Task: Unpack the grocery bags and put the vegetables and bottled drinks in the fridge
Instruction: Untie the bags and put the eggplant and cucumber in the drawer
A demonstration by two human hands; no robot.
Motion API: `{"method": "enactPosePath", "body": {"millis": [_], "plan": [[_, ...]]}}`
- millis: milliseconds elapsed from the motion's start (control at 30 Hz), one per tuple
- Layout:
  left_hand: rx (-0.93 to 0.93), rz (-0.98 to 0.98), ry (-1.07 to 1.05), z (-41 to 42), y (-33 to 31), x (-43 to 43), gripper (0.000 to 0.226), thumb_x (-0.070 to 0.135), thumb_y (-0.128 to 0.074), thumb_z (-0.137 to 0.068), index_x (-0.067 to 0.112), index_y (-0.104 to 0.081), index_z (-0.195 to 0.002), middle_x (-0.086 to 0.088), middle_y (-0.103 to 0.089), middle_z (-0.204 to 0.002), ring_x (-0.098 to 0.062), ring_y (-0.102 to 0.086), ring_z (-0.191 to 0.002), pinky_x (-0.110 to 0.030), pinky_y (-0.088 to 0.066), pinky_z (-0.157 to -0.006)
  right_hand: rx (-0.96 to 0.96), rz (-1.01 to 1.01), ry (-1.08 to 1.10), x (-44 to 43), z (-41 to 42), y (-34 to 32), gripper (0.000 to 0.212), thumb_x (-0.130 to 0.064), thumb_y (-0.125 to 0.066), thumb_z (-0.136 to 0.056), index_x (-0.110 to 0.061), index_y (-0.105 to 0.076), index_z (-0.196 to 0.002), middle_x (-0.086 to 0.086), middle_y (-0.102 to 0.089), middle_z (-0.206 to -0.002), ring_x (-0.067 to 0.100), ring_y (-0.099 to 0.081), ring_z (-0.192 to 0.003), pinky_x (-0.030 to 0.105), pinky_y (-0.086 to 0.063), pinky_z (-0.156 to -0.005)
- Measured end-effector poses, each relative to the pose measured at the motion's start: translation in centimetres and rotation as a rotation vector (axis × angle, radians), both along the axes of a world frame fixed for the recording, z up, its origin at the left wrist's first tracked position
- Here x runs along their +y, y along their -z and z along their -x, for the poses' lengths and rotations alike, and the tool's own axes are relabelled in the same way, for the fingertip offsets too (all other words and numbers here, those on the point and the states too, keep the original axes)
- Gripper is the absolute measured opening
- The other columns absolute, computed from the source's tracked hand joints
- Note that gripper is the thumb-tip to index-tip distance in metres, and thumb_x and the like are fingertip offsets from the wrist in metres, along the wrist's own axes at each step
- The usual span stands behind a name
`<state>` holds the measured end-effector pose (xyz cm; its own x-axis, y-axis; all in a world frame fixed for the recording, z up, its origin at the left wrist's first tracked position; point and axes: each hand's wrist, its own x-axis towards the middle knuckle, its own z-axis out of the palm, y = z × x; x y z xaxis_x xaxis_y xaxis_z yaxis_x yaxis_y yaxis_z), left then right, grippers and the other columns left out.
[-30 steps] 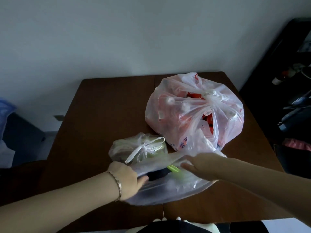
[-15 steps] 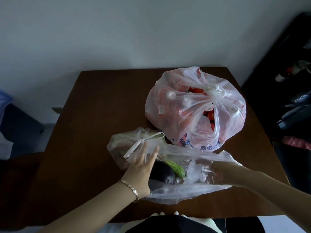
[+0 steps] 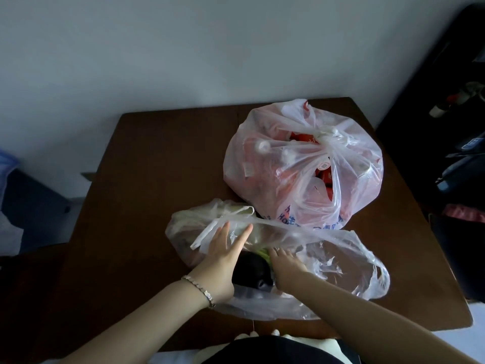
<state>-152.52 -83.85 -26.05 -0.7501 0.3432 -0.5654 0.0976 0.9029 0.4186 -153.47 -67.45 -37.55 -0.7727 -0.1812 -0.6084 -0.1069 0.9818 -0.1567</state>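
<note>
An open clear plastic bag (image 3: pixel 341 261) lies at the near edge of the brown table (image 3: pixel 157 179). Inside it show a dark purple eggplant (image 3: pixel 249 269) and a bit of green vegetable (image 3: pixel 263 252). My left hand (image 3: pixel 223 253) lies with straight fingers against the bag's left rim, beside the eggplant. My right hand (image 3: pixel 284 266) reaches into the bag, touching the vegetables; its fingertips are hidden. A small knotted bag of greens (image 3: pixel 199 222) sits just behind. A big tied bag of red-labelled bottled drinks (image 3: pixel 301 164) stands further back.
A grey wall rises behind the table. Dark furniture with clutter (image 3: pixel 462 158) stands to the right. A blue bag (image 3: pixel 5 166) and dark objects sit on the floor to the left. The fridge is not in view.
My right hand let go of the bag's right side and moved left into the opening next to the eggplant. My left hand shifted from gripping the rim to lying flat with straight fingers.
</note>
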Motion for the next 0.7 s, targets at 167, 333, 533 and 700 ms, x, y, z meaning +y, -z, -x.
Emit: {"method": "enactPosePath", "body": {"millis": [167, 333, 533, 700], "plan": [[-0.042, 0.034, 0.021, 0.2, -0.6, 0.5, 0.108, -0.017, -0.047, -0.079, 0.039, 0.018, -0.144, -0.002, 0.035, -0.15, -0.025, 0.006, -0.146, -0.022, -0.042, -0.09, 0.046, 0.137, 0.27, 0.6, -0.1, 0.7, 0.051, -0.006, -0.06, -0.083, -0.025, -0.051, -0.129, 0.003, -0.061, -0.122, 0.022, -0.06, -0.107, 0.029, -0.05, -0.083], [0.073, 0.109, 0.063, 1.0, 0.0, -0.1, 0.1, -0.01, -0.051, -0.078, 0.039, 0.002, -0.147, 0.0, 0.017, -0.152, -0.026, -0.03, -0.136, -0.029, -0.05, -0.089, -0.057, 0.244, 0.216, 1.4, -1.3, -4.4, 0.047, -0.018, -0.061, -0.087, -0.018, -0.048, -0.132, 0.001, -0.059, -0.12, 0.016, -0.058, -0.105, 0.019, -0.043, -0.084], [0.782, 0.143, 0.213, 0.0, -2.5, 2.0, 0.028, 0.011, -0.083, -0.039, 0.016, -0.065, -0.059, -0.001, -0.064, -0.063, -0.022, -0.064, -0.063, -0.032, -0.048, -0.068, 0.309, 0.243, -0.047, 4.4, -4.8, -14.7, 0.032, -0.043, -0.061, -0.065, -0.035, -0.058, -0.096, -0.013, -0.052, -0.088, 0.009, -0.057, -0.086, 0.021, -0.042, -0.07], [0.575, 0.109, 0.404, 1.0, -2.5, 3.8, 0.027, 0.027, -0.07, -0.075, 0.015, -0.067, -0.099, -0.003, -0.062, -0.103, -0.02, -0.058, -0.1, -0.031, -0.046, -0.083, 0.597, 0.399, 0.021, 8.0, -3.3, -13.0, 0.045, -0.045, -0.07, -0.057, -0.02, -0.069, -0.094, -0.007, -0.065, -0.085, 0.01, -0.061, -0.078, 0.019, -0.046, -0.072]]}}
